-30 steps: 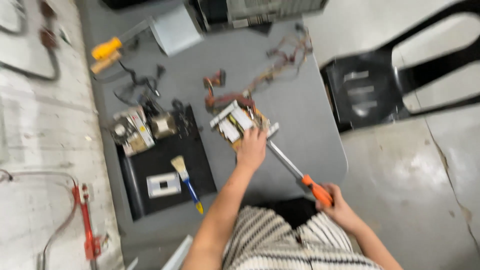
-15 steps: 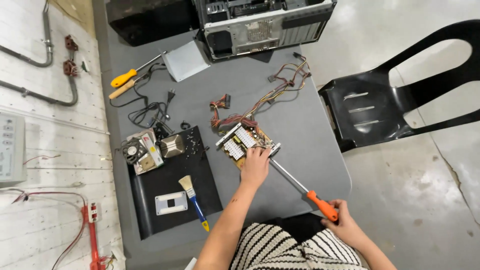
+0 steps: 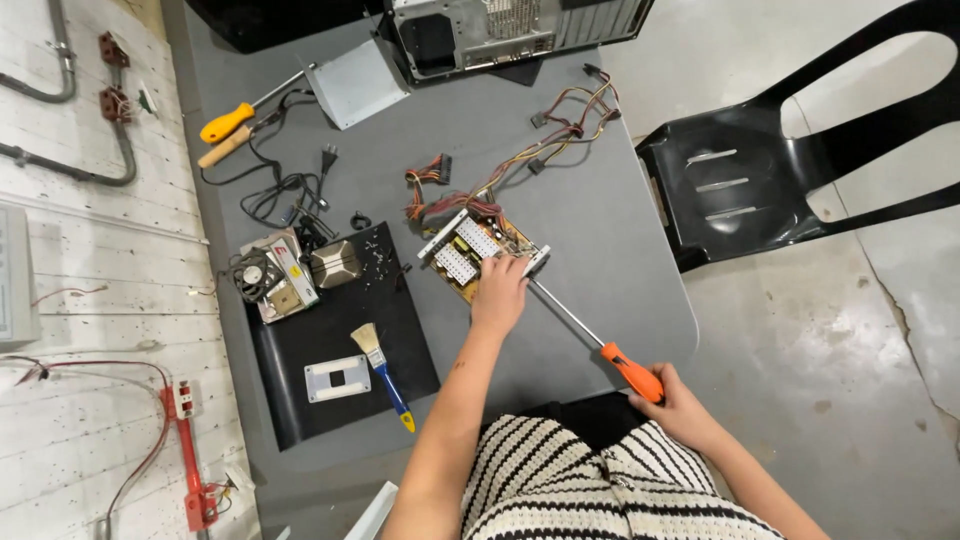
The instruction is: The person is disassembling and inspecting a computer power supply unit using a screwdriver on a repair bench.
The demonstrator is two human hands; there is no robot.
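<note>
From the head view, the grey table (image 3: 600,230) runs to a rounded near-right corner, and the right hand (image 3: 680,405) sits just past that near edge. Right of the board (image 3: 478,252) the tabletop is bare out to the edge; beyond it stands a black chair (image 3: 760,190) on the concrete floor. The left side is crowded: a black mat (image 3: 330,340) carries a brush (image 3: 382,365) with a blue handle, a small grey plate (image 3: 337,379) and a fan (image 3: 250,275) among loose parts. Cables (image 3: 500,170) trail from the board toward the computer case (image 3: 510,30) at the far edge, and a yellow screwdriver (image 3: 228,122) lies far left.

The board lies near the table's middle, tilted diagonally. The left hand (image 3: 498,292) presses flat on its near corner, fingers spread over it rather than closed around it. The left forearm reaches straight up from the striped lap.

The right hand is wrapped tight around the orange handle of a long screwdriver (image 3: 590,335). Its shaft slants up and left, and the tip meets the board's near-right edge just beside the left hand (the exact contact spot is too small to make out). The right wrist bends inward, well apart from the board.
</note>
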